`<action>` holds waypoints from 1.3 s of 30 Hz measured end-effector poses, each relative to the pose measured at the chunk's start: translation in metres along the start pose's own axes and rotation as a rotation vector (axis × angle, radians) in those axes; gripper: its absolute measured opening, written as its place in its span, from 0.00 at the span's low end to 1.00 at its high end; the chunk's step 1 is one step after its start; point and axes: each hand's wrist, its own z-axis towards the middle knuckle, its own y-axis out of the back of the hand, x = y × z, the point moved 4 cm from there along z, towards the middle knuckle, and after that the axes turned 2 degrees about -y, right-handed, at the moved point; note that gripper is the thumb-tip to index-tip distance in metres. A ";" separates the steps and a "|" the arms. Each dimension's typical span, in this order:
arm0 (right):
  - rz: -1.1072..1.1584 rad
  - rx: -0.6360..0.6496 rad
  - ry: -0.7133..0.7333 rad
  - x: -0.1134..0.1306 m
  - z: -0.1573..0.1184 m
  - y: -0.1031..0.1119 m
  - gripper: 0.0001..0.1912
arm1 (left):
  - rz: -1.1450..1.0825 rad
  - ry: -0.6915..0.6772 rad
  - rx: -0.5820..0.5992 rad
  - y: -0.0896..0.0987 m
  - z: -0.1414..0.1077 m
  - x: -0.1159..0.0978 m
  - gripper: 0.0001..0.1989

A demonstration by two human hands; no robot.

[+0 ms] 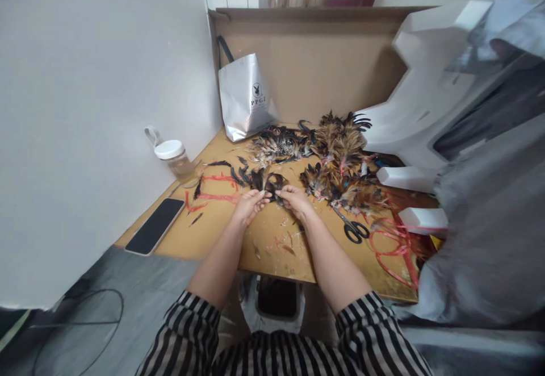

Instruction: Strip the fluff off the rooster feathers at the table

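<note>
Both hands meet above the near middle of the wooden table. My left hand (251, 205) is closed, its thumb and fingers pinching dark feathers (272, 183). From the other side my right hand (293, 200) pinches the same dark, curled feathers, its fingertips close to the left ones. Just behind them lie more loose black feathers (240, 177). A brown and black feather bunch (344, 186) rests to the right of my right hand, with black-handled scissors (355, 229) at its near edge. Red plastic strips (217, 196) lie left of my left hand.
A phone (156, 225) and a white-lidded jar (175, 159) stand along the left side. At the back are a silver bag (247, 97) and feather piles (340, 137). Tangled red string (395, 245) and white foam pieces (421, 220) are on the right. Small scraps litter the wooden tabletop (259, 262).
</note>
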 end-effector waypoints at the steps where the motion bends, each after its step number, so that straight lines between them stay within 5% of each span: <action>1: 0.032 0.027 -0.012 0.001 -0.001 -0.002 0.17 | 0.018 0.009 0.013 -0.001 0.000 0.001 0.09; 11: 0.114 0.105 -0.004 -0.008 0.002 -0.009 0.17 | 0.066 0.082 0.136 -0.011 -0.005 0.006 0.09; 21: 0.141 0.210 0.069 0.001 -0.004 -0.014 0.17 | -0.131 0.107 0.143 -0.008 -0.005 0.003 0.06; 33: 0.051 0.052 0.172 0.007 -0.006 -0.014 0.16 | 0.131 -0.028 -0.033 -0.007 -0.002 0.000 0.11; 39: 0.011 -0.014 0.179 0.006 -0.005 -0.012 0.16 | 0.214 -0.014 0.011 -0.012 -0.004 0.002 0.13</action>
